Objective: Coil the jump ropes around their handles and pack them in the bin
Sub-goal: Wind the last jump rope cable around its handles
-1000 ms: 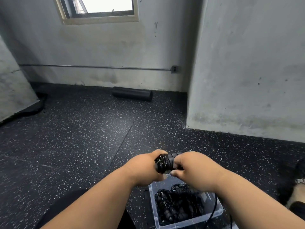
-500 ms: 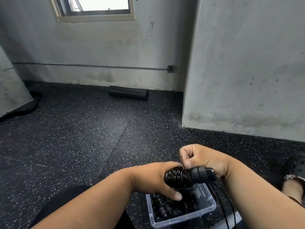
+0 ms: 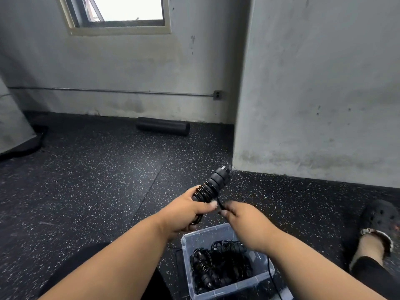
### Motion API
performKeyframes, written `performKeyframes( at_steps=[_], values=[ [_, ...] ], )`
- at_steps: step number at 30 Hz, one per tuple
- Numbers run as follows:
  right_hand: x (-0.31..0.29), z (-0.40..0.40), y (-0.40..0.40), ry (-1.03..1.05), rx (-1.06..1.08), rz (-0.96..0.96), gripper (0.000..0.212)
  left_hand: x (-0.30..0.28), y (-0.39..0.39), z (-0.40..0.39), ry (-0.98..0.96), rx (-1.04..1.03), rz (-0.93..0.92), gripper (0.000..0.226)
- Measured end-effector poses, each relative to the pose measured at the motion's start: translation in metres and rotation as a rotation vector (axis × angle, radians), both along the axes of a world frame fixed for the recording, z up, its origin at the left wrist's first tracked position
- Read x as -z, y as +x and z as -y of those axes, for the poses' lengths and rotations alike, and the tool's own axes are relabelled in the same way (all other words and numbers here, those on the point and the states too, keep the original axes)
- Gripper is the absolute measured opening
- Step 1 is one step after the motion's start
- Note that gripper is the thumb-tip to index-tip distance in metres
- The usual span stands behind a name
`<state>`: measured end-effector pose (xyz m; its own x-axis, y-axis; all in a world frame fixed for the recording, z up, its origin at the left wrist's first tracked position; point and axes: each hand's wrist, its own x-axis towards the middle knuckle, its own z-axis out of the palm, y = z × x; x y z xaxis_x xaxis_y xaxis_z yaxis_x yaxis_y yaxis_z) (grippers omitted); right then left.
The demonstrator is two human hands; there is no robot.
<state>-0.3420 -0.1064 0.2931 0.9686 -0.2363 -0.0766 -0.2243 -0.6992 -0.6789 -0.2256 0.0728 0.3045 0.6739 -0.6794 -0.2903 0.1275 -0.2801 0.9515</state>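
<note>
Rubber floor (image 3: 91, 191), black with pale speckles, seam running near to far. Bare grey concrete walls (image 3: 313, 83), window (image 3: 127, 9) far left, thin conduit (image 3: 108, 90) along far wall, black foam roller (image 3: 162, 126) at its base. Left hand (image 3: 184, 213) wrapped around ribbed black handles (image 3: 211, 186), rope coils around lower part, tilted up-right. Right hand (image 3: 240, 215) pinching loose rope (image 3: 219, 203) just beside. Clear plastic bin (image 3: 218, 233) near, below hands, holding coiled black ropes (image 3: 218, 265). Dark clog (image 3: 381, 217) near right.
</note>
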Motion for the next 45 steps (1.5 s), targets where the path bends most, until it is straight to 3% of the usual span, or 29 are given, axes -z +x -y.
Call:
performKeyframes(
  at_steps=[3,5,7,9,16,24,32,39,42,45],
  values=[
    [-0.012,-0.007,-0.006,-0.261,-0.051,-0.023,0.021,0.003,0.003,0.000,0.156,0.011,0.170,0.061],
    [-0.025,-0.005,-0.011,-0.369,-0.098,-0.008,0.025,0.002,0.005,-0.002,0.353,0.043,0.389,0.065],
    [-0.038,-0.003,-0.016,-0.437,-0.164,0.008,0.026,-0.001,0.007,-0.005,0.561,0.143,0.603,0.068],
    [-0.050,0.002,-0.019,-0.444,-0.221,-0.007,0.023,-0.002,0.006,-0.005,0.596,0.309,0.678,0.074],
    [-0.056,0.035,-0.027,-0.020,-0.220,-0.049,0.014,-0.002,-0.003,0.002,0.514,0.533,0.702,0.078],
    [-0.029,0.041,-0.034,0.543,-0.157,-0.061,0.012,0.000,-0.021,0.004,0.394,0.565,0.765,0.073],
    [-0.024,0.045,-0.028,0.880,-0.097,-0.007,0.017,-0.004,-0.034,0.007,0.320,0.513,0.676,0.070],
    [-0.017,0.049,-0.027,1.025,-0.061,-0.050,0.022,-0.006,-0.038,0.008,0.286,0.531,0.473,0.101],
    [-0.011,0.051,-0.027,1.063,-0.026,-0.042,0.026,-0.005,-0.039,0.010,0.292,0.532,0.432,0.098],
    [-0.005,0.053,-0.027,1.097,-0.013,-0.062,0.032,-0.002,-0.040,0.013,0.211,0.508,0.321,0.081]
  ],
)
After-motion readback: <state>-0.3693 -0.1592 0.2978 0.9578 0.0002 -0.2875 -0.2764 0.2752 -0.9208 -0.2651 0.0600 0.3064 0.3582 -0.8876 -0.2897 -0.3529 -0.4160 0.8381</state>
